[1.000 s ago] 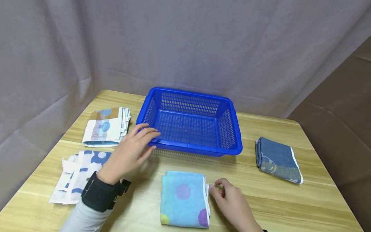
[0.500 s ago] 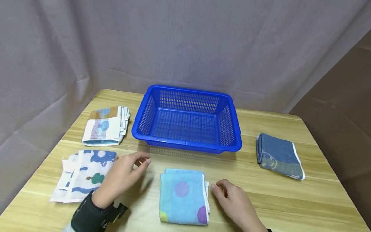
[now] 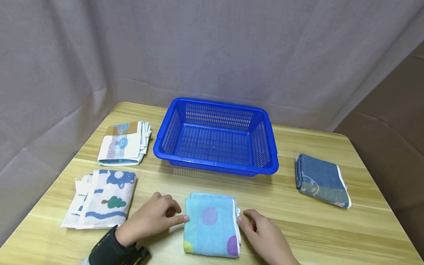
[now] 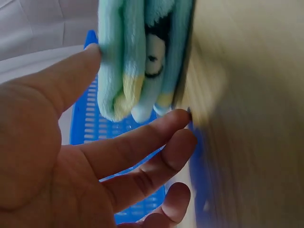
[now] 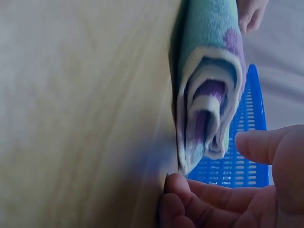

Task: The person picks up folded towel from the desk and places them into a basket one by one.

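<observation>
A folded light-blue towel [image 3: 206,235] with purple and yellow dots lies near the front of the table. At its left edge is my left hand [image 3: 158,216], the thumb tip touching the top layer. In the left wrist view the fingertips [image 4: 176,118] of that hand lie low by the towel's folded side, around no part of it. My right hand [image 3: 265,235] rests at the towel's right edge, where white hems show. The right wrist view has the thumb [image 5: 256,145] apart from the towel's layered end [image 5: 209,109], fingers bent low at the tabletop.
A blue plastic basket [image 3: 215,165] stands behind the light-blue towel, with nothing in it. To the left lie a brown-and-white folded towel [image 3: 122,145] and a white-and-blue patterned one [image 3: 109,198]. A dark-blue folded towel [image 3: 321,180] is at the right.
My left hand has come from the basket's front left corner down to the light-blue towel's left edge. The right hand has stayed at the towel's right edge, shifting only slightly.
</observation>
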`<state>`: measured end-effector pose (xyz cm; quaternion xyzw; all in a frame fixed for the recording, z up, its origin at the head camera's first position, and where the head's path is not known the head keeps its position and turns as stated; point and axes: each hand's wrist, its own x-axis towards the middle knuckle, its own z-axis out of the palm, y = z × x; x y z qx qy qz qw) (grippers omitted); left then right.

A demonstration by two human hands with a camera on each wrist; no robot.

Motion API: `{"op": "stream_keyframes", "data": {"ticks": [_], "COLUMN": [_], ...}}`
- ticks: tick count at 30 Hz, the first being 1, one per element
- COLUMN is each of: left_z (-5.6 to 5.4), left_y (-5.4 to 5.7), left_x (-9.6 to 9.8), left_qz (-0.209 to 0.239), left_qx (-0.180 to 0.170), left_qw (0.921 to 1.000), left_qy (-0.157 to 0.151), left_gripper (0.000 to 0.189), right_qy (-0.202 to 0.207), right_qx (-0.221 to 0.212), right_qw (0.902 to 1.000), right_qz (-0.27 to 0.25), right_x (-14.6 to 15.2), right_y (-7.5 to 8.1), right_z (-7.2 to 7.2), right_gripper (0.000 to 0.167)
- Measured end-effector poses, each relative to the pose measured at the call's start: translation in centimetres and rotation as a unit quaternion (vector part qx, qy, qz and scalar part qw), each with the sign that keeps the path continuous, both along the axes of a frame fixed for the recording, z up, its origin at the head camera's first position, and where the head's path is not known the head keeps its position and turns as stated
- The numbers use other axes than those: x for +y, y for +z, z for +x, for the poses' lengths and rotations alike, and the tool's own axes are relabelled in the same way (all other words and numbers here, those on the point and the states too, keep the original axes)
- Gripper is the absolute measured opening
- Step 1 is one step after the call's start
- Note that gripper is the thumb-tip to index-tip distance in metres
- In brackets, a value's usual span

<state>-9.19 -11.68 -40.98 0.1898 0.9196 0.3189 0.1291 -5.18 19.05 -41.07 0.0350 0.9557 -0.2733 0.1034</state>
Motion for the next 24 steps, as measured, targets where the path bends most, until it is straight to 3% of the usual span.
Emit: {"op": "stream_keyframes", "data": {"ticks": [6, 16, 24], "left_z": [-0.3, -0.8, -1.0], "left_y": [-0.2, -0.6, -1.0], "left_x": [0.7, 1.8, 2.2], "left_qz": [0.032, 0.074, 0.099], "left_qx": [-0.011, -0.058, -0.100], "left_qw": [0.9990, 0.9950, 0.9896], "left_qy": [-0.030, -0.031, -0.032], "left_gripper": [0.032, 0.037, 0.033], "right_qy": [0.005, 0.016, 0.005], "right_qx": [-0.006, 0.012, -0.023], "right_qw": [0.9995, 0.9973, 0.9923], "right_qz": [-0.030, -0.070, -0.122], "right_x": [-0.7, -1.5, -1.2], "right_y": [0.0, -0.2, -0.4], "right_z": [0.1, 0.1, 0.1], "right_gripper": [0.049, 0.046, 0.047]}}
